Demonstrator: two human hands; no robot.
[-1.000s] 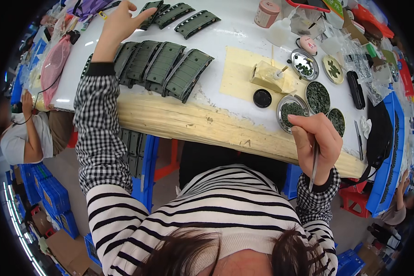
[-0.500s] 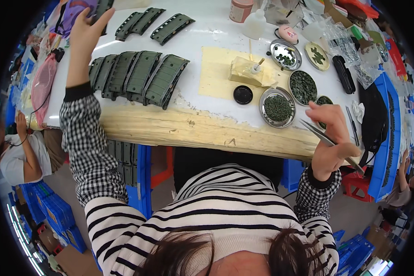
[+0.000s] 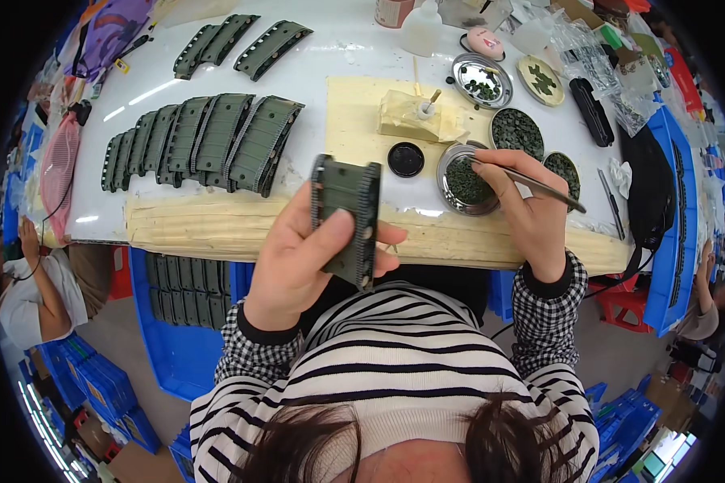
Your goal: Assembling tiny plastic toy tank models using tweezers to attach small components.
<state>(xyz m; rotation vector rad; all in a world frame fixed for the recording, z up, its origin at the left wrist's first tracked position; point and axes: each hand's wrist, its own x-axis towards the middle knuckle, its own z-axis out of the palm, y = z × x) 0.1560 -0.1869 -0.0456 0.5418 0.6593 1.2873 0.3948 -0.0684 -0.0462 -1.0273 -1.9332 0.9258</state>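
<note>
My left hand (image 3: 294, 262) is closed round a dark green plastic panel (image 3: 348, 205) with ridged, toothed long edges, held upright in front of my chest. My thumb presses on its face. Metal tweezers (image 3: 536, 183) lie pinched in my right hand (image 3: 532, 209), their tips at a round metal dish (image 3: 449, 191) of tiny dark green pieces (image 3: 466, 179). Beside it stand a larger tin of dark green pieces (image 3: 517, 133) and a smaller one (image 3: 562, 171), partly behind the tweezers. Similar green panels (image 3: 254, 145) overlap in a row on the table to the left.
A yellowish block (image 3: 415, 117) with a small stick stands beside a black round cap (image 3: 405, 159). Farther back are a metal dish (image 3: 482, 80), a white bottle (image 3: 421, 28) and a black case (image 3: 591, 111). A blue crate (image 3: 177, 354) with more panels sits below the table's left edge.
My left hand has come from the far left of the table to my chest, with a green panel in it. My right hand has moved left, bringing the tweezer tips to the dish.
</note>
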